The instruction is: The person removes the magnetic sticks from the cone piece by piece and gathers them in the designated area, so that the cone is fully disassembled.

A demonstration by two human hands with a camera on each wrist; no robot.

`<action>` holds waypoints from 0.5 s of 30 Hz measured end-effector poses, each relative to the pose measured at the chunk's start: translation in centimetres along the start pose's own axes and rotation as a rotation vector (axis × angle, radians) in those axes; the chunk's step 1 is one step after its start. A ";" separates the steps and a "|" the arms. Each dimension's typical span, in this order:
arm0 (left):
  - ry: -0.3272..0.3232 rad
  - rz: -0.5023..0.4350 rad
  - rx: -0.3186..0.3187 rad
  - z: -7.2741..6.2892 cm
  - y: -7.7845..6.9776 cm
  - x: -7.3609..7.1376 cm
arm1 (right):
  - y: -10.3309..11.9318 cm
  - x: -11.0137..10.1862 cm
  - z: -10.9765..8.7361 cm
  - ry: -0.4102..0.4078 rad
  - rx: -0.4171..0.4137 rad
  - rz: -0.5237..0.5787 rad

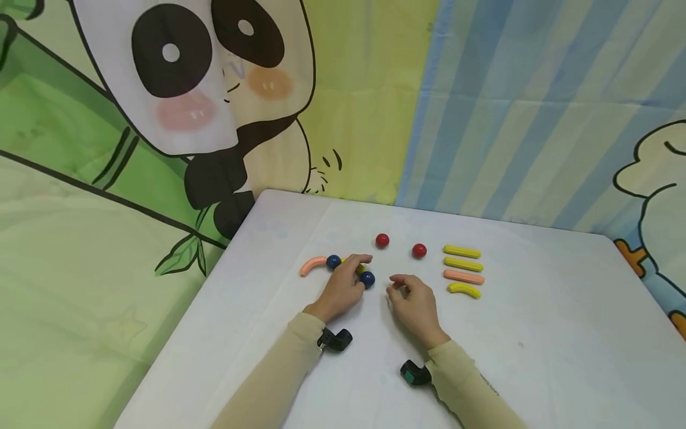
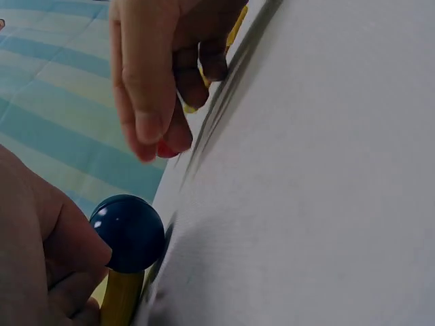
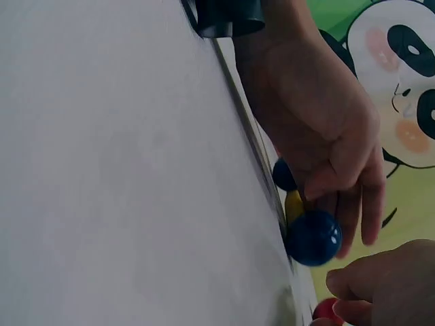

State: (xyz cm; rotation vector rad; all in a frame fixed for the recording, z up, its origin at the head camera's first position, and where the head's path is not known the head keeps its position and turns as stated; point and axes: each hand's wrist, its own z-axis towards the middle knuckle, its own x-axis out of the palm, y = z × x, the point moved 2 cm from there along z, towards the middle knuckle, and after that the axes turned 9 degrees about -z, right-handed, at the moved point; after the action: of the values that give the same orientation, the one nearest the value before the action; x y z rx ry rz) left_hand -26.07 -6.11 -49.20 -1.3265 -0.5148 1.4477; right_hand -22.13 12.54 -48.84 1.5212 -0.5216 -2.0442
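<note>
My left hand (image 1: 340, 289) bends over a yellow stick (image 1: 361, 269) that has a dark blue ball (image 1: 367, 279) at its near right end. In the left wrist view the thumb lies against this blue ball (image 2: 129, 233), with curled fingers beside the yellow stick (image 2: 121, 297). A second blue ball (image 1: 333, 262) sits at the stick's far left end, joined to a curved pink stick (image 1: 312, 264). To the right, my right hand (image 1: 415, 304) hovers with loosely bent fingers and nothing between them. Part of the yellow stick is hidden under the left hand.
Two red balls, one nearer the left (image 1: 382, 241) and another (image 1: 419, 251), lie beyond the hands. Right of them are two straight yellow sticks (image 1: 463, 264), a straight pink stick (image 1: 464, 276) and a curved yellow stick (image 1: 464, 290). A printed curtain (image 1: 370, 107) stands behind the white table (image 1: 557, 333).
</note>
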 end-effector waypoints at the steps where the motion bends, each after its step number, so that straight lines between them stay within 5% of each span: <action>1: -0.001 -0.001 0.002 0.0 0.0 0.0 | 0.4 0.5 0.2 0.024 0.000 -0.007; 7: -0.081 0.000 0.063 0.0 -0.1 -0.4 | 2.3 2.6 1.4 0.027 -0.037 -0.040; 15: -0.348 0.210 0.193 0.3 0.6 -2.1 | 2.7 3.4 1.8 -0.003 -0.027 -0.036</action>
State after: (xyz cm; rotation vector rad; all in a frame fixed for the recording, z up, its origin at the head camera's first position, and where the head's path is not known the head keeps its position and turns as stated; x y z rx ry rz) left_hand -26.90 -8.08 -48.64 -1.0020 -0.4543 1.8696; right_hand -24.08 8.32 -49.29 1.5227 -0.4695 -2.0728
